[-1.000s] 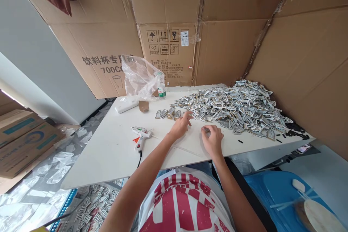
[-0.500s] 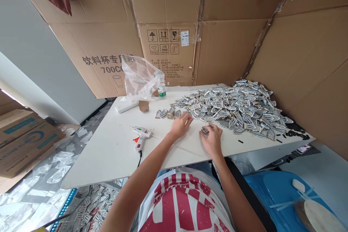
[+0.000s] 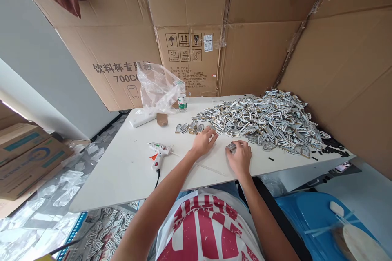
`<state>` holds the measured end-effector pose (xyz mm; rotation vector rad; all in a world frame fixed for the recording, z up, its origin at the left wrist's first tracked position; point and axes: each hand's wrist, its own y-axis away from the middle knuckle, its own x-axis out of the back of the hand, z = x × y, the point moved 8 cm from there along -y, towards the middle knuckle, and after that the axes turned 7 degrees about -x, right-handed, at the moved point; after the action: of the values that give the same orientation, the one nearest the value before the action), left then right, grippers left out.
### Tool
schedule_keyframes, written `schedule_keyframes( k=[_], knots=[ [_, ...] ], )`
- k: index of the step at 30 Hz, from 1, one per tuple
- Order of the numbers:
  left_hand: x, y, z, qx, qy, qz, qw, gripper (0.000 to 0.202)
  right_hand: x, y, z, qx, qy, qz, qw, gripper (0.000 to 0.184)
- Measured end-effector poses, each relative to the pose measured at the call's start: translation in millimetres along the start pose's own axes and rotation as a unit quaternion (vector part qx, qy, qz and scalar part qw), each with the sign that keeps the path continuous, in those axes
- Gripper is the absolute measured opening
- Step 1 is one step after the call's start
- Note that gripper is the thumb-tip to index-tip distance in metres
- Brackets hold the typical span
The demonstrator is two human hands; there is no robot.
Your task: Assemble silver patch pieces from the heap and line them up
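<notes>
My right hand [image 3: 240, 155] is closed round a short stack of small grey-and-white clip-shaped pieces [image 3: 232, 147] near the table's front edge. To its left, my left hand [image 3: 204, 141] rests over the tabletop with bent, slightly parted fingers; nothing shows in them, though the undersides are hidden. Just behind its fingertips lies a short row of the same pieces [image 3: 192, 127], some of them stacked. A large heap of these pieces [image 3: 260, 116] spreads from there to the right. A white glue gun [image 3: 159, 154] with an orange trigger lies left of my left forearm.
On the white table [image 3: 122, 167] stand a bottle with a green label [image 3: 182, 102] and a clear plastic bag [image 3: 157, 87]. A brown cardboard scrap [image 3: 162, 119] lies nearby. Small black strips [image 3: 335, 149] are at the right end. Cardboard walls [image 3: 190, 0] close off the back.
My right hand has shifted and turned slightly, so more of the stack shows. My left hand has barely moved, its fingers a touch further right.
</notes>
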<state>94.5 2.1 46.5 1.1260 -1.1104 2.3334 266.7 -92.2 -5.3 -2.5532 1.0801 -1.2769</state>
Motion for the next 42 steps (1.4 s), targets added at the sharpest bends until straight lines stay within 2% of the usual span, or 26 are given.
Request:
schedule_keyframes(
  k=[9,14,24,31,37,42],
  knots=[
    [0.0,-0.1,0.7,0.005,-0.001,-0.001,1.0,0.025,-2.3,-0.2,1.7,0.012,-0.025,0.009,1.0,0.032],
    [-0.9,0.2,0.2,0.008,0.006,0.001,1.0,0.023,-1.8,-2.5,2.1,0.035,-0.073,0.019,0.997,0.024],
    [1.7,-2.6,-0.9,-0.009,0.12,0.038,0.992,0.014,6.1,-1.8,-9.0,0.094,-0.171,0.018,0.981,0.024],
    [1.9,-3.7,-7.1,0.032,0.224,0.06,0.972,0.019,16.2,-0.4,-21.2,0.122,-0.243,-0.005,0.962,0.032],
    [-5.2,-2.9,-16.3,0.088,0.319,0.064,0.941,0.035,22.2,1.5,-29.5,0.125,-0.292,-0.032,0.948,0.035],
    [-12.0,-1.9,-24.7,0.116,0.387,0.073,0.912,0.038,24.1,1.9,-30.6,0.117,-0.314,-0.04,0.941,0.036]
  ],
)
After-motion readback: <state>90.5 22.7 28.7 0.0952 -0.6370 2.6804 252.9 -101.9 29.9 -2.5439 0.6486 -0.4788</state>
